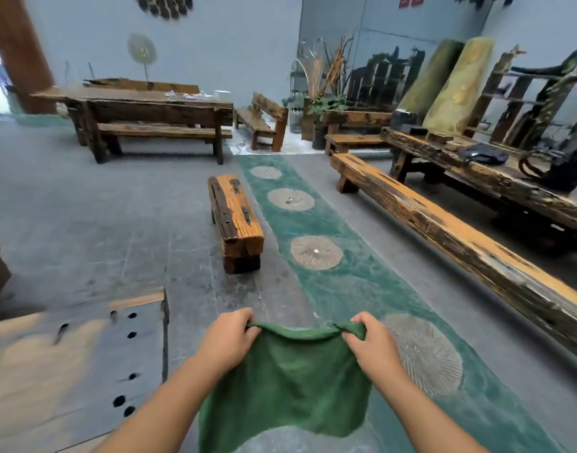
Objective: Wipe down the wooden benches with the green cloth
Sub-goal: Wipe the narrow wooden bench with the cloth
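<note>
Cloth: we hold the cloth up in the air in front of us, above the floor. Its top edge sags a little between our two hands and the rest hangs down toward us. It is well apart from both benches.
Left hand: our left hand grips the cloth's top left corner, fingers curled over the bunched edge and pinching it.
Right hand: our right hand grips the top right corner the same way, fingers curled and pinching a wad of cloth.
Short bench: the short bench stands on the floor straight ahead, just beside the runner's left edge, one end facing us.
Long bench: the long bench runs along the right side of the floor, from the near right corner toward the far middle.
Runner: a green runner lies on the floor between the two benches, with a row of round discs set along it (the nearest disc sits just right of our right hand).
Tabletop: beyond the long bench, a tabletop carries a dark bag near its far end.
Far table: a table with its own bench stands at the far left.
Board: a blurred board with dark holes fills the near left corner.
</note>
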`<state>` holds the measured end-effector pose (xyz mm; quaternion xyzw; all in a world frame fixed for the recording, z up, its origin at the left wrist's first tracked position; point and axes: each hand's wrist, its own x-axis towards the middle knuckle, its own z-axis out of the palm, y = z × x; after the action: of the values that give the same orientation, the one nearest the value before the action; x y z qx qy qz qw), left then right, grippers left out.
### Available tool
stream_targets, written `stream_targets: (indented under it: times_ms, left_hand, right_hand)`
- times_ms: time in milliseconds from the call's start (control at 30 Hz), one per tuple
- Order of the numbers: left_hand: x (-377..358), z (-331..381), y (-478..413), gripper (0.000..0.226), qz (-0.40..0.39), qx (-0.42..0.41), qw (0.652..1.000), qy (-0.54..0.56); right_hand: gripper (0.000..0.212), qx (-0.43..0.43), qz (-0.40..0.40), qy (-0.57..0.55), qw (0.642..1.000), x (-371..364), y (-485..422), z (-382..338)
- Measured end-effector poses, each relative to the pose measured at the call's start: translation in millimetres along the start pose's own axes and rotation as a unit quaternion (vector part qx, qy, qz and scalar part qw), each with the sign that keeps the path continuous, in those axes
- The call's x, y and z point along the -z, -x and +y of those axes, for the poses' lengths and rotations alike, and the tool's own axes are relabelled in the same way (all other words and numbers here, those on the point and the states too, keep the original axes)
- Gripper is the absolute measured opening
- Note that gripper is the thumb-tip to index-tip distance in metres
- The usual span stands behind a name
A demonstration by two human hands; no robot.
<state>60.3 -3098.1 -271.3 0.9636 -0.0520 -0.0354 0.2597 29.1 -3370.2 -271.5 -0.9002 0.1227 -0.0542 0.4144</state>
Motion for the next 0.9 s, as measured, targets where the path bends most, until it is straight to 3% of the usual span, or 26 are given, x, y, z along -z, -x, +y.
stream_targets:
  times_ms: [133,433,600,900]
  left_hand:
    - [22.3,-37.8,-55.0,0.045,0.008,0.015,1.000,0.003]
    - [80.6,-59.8,-148.2,0.046,0.068,0.045,0.997,-0.013]
    - [94.9,-76.7,-210.4,0.053,0.101,0.058,0.993,-0.027]
    - [81.4,-112.3,-363.6,0.055,0.059,0.056,0.997,-0.014]
  right_hand:
    - [0.021,0.002,-0.013,-0.006,1.000,-37.7,-55.0,-30.2]
    - [0.016,0.073,0.006,-0.032,0.997,-47.9,-175.6,-94.3]
    - [0.013,0.075,-0.001,-0.023,0.997,-61.6,-253.0,-92.9]
    - [0.024,0.024,-0.015,-0.088,0.996,-128.3,-422.8,-69.0]
